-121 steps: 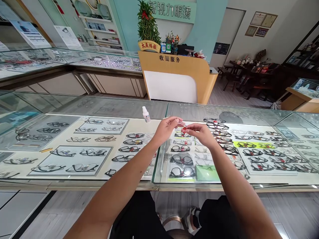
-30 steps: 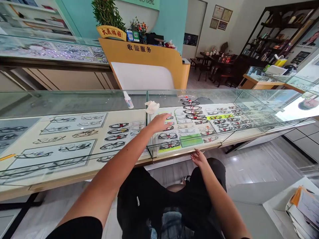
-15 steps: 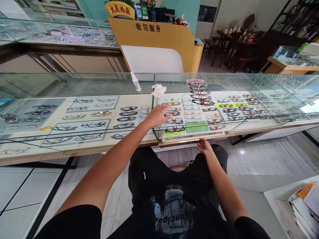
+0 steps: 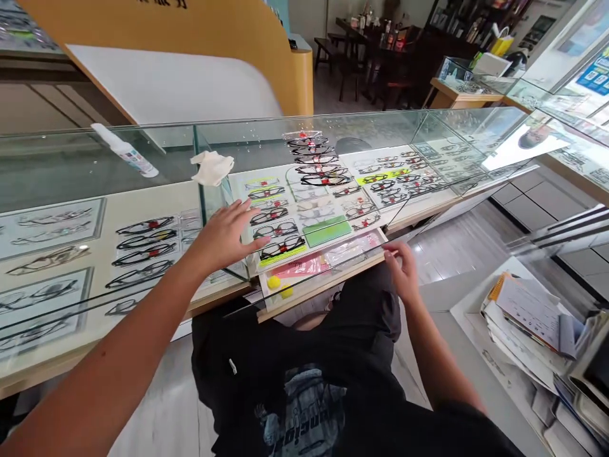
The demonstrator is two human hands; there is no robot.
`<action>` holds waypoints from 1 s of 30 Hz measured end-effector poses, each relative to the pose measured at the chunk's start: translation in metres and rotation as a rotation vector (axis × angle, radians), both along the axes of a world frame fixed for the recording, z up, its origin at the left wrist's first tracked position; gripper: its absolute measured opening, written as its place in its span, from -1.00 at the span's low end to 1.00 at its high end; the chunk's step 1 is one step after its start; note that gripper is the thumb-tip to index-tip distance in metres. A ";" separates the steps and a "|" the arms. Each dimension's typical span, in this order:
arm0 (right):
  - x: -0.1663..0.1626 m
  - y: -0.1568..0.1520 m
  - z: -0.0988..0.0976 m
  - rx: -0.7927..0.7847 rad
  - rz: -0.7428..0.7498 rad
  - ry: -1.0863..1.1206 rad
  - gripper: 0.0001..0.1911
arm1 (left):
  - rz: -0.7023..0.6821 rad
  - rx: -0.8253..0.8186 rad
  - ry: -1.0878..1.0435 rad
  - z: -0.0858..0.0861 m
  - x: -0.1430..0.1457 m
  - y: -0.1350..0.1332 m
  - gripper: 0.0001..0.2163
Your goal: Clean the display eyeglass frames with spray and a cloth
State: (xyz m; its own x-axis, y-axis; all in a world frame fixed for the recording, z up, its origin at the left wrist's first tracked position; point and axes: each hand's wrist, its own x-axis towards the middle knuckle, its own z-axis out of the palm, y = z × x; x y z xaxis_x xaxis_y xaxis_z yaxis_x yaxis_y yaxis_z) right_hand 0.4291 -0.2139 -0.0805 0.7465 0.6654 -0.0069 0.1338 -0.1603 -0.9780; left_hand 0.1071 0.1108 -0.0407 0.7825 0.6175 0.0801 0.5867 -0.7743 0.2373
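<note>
My left hand (image 4: 227,235) lies flat with spread fingers on the glass top of the display counter (image 4: 157,158), above rows of spectacle frames (image 4: 278,231). My right hand (image 4: 403,270) curls its fingers around the front edge of a wooden display tray (image 4: 320,289) that sticks out of the counter towards my lap. The tray shows yellow round things (image 4: 273,283), pink and green cards and black frames. A stack of black frames with red tags (image 4: 314,162) rests on the glass further back. A crumpled white cloth (image 4: 212,167) and a small white spray bottle (image 4: 124,150) lie on the glass at the left.
An orange-and-white cashier desk (image 4: 190,70) stands behind the counter. A low table with stacked papers and booklets (image 4: 533,317) sits at my right. More glass counters (image 4: 480,79) and dark wooden furniture (image 4: 380,57) fill the back right.
The display tray has slid out from under the glass towards me, with my right hand on its edge. The view has swung right and down. My left hand stays flat on the glass.
</note>
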 end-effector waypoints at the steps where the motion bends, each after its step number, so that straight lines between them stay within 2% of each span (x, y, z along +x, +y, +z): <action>1: 0.008 0.002 0.012 -0.026 0.071 -0.252 -0.80 | -0.013 0.004 0.014 -0.001 -0.001 -0.002 -0.04; 3: 0.018 0.009 0.029 -0.123 0.217 -0.602 -0.78 | -0.015 0.016 0.043 -0.003 -0.002 -0.009 0.08; 5: 0.021 0.015 0.035 -0.222 0.283 -0.738 -0.77 | 0.023 0.039 0.057 -0.004 -0.003 -0.019 0.09; 10: 0.019 0.009 0.036 -0.310 0.291 -0.790 -0.71 | 0.128 0.108 -0.007 -0.003 -0.005 -0.041 -0.07; 13: 0.024 0.001 0.047 -0.351 0.357 -0.750 -0.69 | 0.162 0.098 -0.049 -0.002 -0.003 -0.051 -0.10; 15: 0.030 0.002 0.065 -0.381 0.429 -0.718 -0.69 | 0.215 0.091 -0.094 -0.006 0.001 -0.058 -0.15; 18: 0.037 0.022 0.112 -0.319 0.489 -0.773 -0.72 | 0.320 0.083 -0.184 -0.015 0.012 -0.067 -0.22; 21: 0.043 0.073 0.168 -0.098 0.471 -0.960 -0.75 | 0.380 0.125 -0.232 -0.023 0.022 -0.076 -0.31; 24: 0.055 0.155 0.206 -0.012 0.476 -1.112 -0.68 | 0.307 0.194 -0.216 -0.023 0.028 -0.087 -0.41; 27: 0.072 0.251 0.216 -0.112 0.534 -1.229 -0.70 | 0.185 0.279 -0.160 -0.020 0.028 -0.098 -0.43; 30: 0.083 0.338 0.206 -0.286 0.550 -1.346 -0.74 | 0.162 0.326 -0.123 -0.018 0.027 -0.105 -0.41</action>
